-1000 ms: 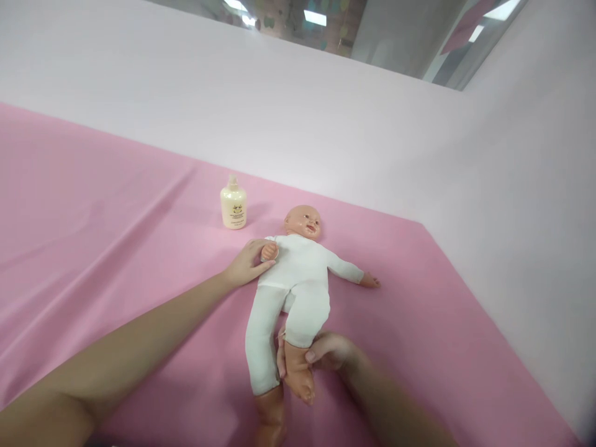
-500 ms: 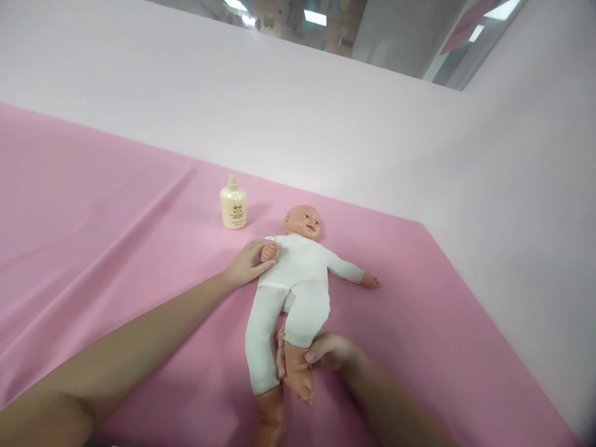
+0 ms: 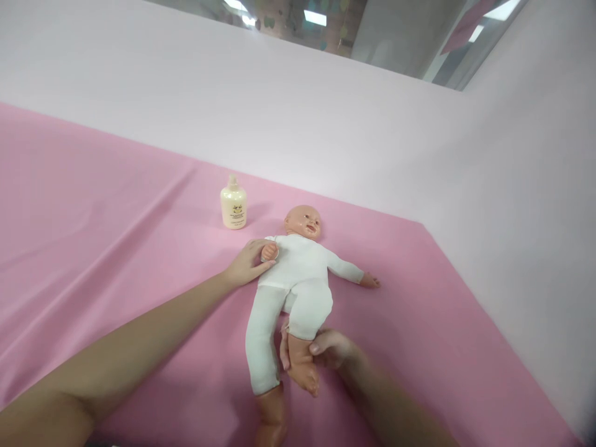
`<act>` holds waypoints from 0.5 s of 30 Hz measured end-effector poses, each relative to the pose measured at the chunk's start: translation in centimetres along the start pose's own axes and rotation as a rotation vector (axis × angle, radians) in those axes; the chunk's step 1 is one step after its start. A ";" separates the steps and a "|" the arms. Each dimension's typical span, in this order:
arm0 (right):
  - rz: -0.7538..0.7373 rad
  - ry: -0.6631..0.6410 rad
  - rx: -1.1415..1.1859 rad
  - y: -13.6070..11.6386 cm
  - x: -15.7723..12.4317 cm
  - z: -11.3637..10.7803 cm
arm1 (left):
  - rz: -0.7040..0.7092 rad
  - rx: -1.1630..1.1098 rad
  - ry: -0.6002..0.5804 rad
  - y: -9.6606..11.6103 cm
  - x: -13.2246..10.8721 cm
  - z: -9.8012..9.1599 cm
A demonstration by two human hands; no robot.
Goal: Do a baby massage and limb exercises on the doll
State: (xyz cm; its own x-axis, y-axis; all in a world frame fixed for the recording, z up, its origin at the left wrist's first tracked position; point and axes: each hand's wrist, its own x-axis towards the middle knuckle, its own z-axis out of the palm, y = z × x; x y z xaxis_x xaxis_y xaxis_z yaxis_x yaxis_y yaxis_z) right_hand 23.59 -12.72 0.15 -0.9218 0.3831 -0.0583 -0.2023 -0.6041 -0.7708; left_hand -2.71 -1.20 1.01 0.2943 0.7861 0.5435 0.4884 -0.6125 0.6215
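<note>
A baby doll (image 3: 298, 261) in a white cloth suit lies on its back on the pink cover, head away from me and face up. My left hand (image 3: 246, 262) is wrapped round the doll's bent arm, beside its small fist (image 3: 270, 251). Lower down, my right hand (image 3: 326, 351) grips the doll's bent leg at the ankle, with the thumb on one side and fingers showing on the other. The doll's foot (image 3: 305, 375) hangs out below that grip. Its other leg (image 3: 264, 341) lies stretched towards me, untouched.
A cream pump bottle (image 3: 233, 206) stands upright left of the doll's head. The pink cover (image 3: 139, 248) has long creases at the left. Behind it rises a white wall (image 3: 279, 112) with a window (image 3: 298, 25) at the top.
The held leg has moved slightly up and to the right, bending more at the knee, with my right hand on it. My left hand has not visibly moved.
</note>
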 end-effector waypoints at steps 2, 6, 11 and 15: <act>-0.053 -0.004 0.035 -0.2 0.2 0.2 | 0.013 0.009 -0.002 0.1 -0.1 -0.1; -0.157 0.069 0.095 -0.7 0.3 0.5 | 0.101 0.052 -0.032 0.5 -0.3 -0.4; -0.274 0.286 0.169 -1.5 0.3 1.0 | 0.206 0.108 -0.095 0.8 -0.3 -0.6; -0.277 0.339 0.199 -1.6 0.3 1.0 | 0.219 0.113 -0.100 0.7 -0.3 -0.6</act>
State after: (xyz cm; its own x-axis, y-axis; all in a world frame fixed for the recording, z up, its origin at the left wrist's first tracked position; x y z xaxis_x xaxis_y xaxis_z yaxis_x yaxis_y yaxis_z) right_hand 23.28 -12.30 2.01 -0.6715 0.7346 -0.0972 -0.5144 -0.5566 -0.6524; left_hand -2.94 -1.91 1.67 0.4796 0.6439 0.5962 0.4915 -0.7600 0.4254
